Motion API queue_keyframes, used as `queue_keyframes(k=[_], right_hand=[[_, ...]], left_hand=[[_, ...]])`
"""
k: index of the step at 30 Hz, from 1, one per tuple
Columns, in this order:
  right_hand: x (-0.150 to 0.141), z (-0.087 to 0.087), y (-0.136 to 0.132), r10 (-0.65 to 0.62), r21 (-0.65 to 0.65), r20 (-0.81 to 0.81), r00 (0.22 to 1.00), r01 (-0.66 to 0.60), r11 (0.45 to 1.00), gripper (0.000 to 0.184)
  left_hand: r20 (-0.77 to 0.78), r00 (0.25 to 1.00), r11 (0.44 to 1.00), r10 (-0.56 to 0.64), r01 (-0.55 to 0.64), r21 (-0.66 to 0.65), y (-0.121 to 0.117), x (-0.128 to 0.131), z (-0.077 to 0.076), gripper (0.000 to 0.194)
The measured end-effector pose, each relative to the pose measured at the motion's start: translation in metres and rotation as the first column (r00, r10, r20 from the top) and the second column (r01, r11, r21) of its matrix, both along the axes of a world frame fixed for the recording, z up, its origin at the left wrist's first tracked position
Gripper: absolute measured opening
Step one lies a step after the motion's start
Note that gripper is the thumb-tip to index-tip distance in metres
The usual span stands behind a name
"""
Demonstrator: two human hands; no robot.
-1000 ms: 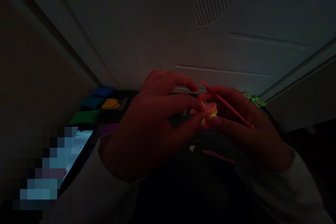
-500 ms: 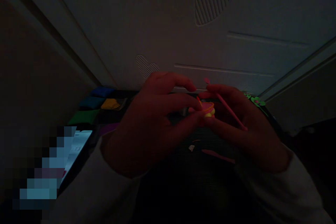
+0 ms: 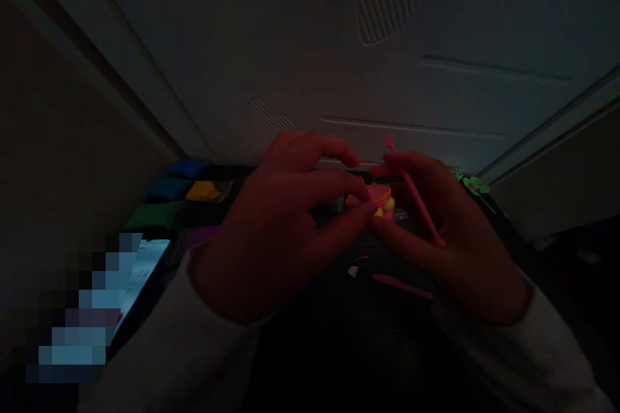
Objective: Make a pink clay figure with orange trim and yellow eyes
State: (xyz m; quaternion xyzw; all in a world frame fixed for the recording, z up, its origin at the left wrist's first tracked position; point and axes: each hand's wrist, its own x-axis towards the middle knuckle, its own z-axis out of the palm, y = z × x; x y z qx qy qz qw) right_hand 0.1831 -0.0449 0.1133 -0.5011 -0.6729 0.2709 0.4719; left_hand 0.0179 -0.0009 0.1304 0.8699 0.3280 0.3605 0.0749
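A small clay model (image 3: 381, 193), pink on top with an orange rim and yellow balls under it, is between my two hands. My left hand (image 3: 295, 226) has its thumb and a finger pinched on the model's near left side, while its index finger arches above. My right hand (image 3: 455, 258) curls on the other side, its thumb tip at the model's lower edge. A thin pink modelling tool (image 3: 417, 197) slants across the right hand, resting between its fingers and palm. Dim light hides part of the model behind my fingers.
On the dark ridged table (image 3: 363, 335) lie a pink clay knife (image 3: 402, 285) and a whitish scrap (image 3: 353, 271). Blue (image 3: 188, 168), green (image 3: 152, 214) and yellow (image 3: 203, 191) packets lie left, near a lit screen (image 3: 145, 264). Green flowers (image 3: 476, 186) stand right. A pale panel (image 3: 290, 32) rises behind.
The pink modelling tool has tipped a little more upright in my right hand. That hand has shifted slightly to the left and down, and the clay model has turned a little. My left hand barely moves.
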Motion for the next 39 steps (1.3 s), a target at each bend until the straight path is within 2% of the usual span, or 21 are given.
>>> queue_keyframes(k=[10,17,20,22,24,25,28,29,31,33,35,37,39], right_hand=[[-0.004,0.000,0.000,-0.081,0.140,0.222,0.972,0.051,0.989,0.052],[-0.006,0.001,-0.001,-0.137,0.210,0.314,0.939,0.072,0.975,0.052],[-0.005,-0.002,0.001,-0.132,0.207,0.278,0.952,0.075,0.975,0.052],[-0.004,-0.004,0.003,-0.106,0.170,0.192,0.976,0.073,0.983,0.054],[-0.003,-0.006,0.004,-0.059,0.118,0.081,0.995,0.049,0.992,0.054],[-0.002,-0.006,0.004,-0.028,0.091,0.031,0.999,0.025,0.996,0.054],[-0.001,-0.004,0.004,0.055,0.014,-0.077,0.995,-0.054,0.998,0.050],[0.000,-0.004,0.004,0.068,-0.004,-0.099,0.993,-0.069,0.998,0.049],[0.000,-0.002,0.003,0.076,-0.030,-0.128,0.989,-0.080,0.996,0.048],[0.001,-0.001,0.003,0.066,-0.048,-0.142,0.988,-0.074,0.996,0.048],[0.001,-0.001,0.003,0.062,-0.057,-0.138,0.989,-0.070,0.996,0.047],[0.001,0.000,0.003,0.051,-0.043,-0.111,0.993,-0.056,0.997,0.047],[0.000,0.000,0.003,0.034,-0.031,-0.068,0.997,-0.036,0.999,0.048]], left_hand=[[-0.001,1.000,0.998,0.005,-0.005,0.069,0.003,0.003,-0.002,0.011],[0.027,0.999,1.000,0.018,-0.019,0.022,0.000,0.006,-0.002,0.009],[0.052,0.998,0.999,0.043,-0.042,-0.009,0.000,0.003,-0.001,0.010],[0.109,0.988,0.988,0.107,-0.093,-0.123,0.002,0.000,0.000,0.015],[0.197,0.966,0.933,0.169,-0.092,-0.347,0.006,-0.004,0.000,0.023],[0.256,0.952,0.883,0.170,-0.032,-0.469,0.009,-0.005,-0.001,0.027],[0.338,0.940,0.636,0.043,0.235,-0.735,0.019,-0.007,-0.003,0.046],[0.353,0.936,0.556,-0.006,0.297,-0.776,0.022,-0.007,-0.004,0.052],[0.396,0.915,0.449,-0.073,0.385,-0.806,0.026,-0.008,-0.006,0.058],[0.460,0.880,0.403,-0.121,0.466,-0.787,0.026,-0.009,-0.007,0.059],[0.508,0.844,0.386,-0.170,0.532,-0.754,0.025,-0.011,-0.009,0.064],[0.526,0.826,0.395,-0.202,0.561,-0.728,0.023,-0.010,-0.010,0.070],[0.527,0.825,0.427,-0.206,0.560,-0.710,0.021,-0.008,-0.010,0.070]])
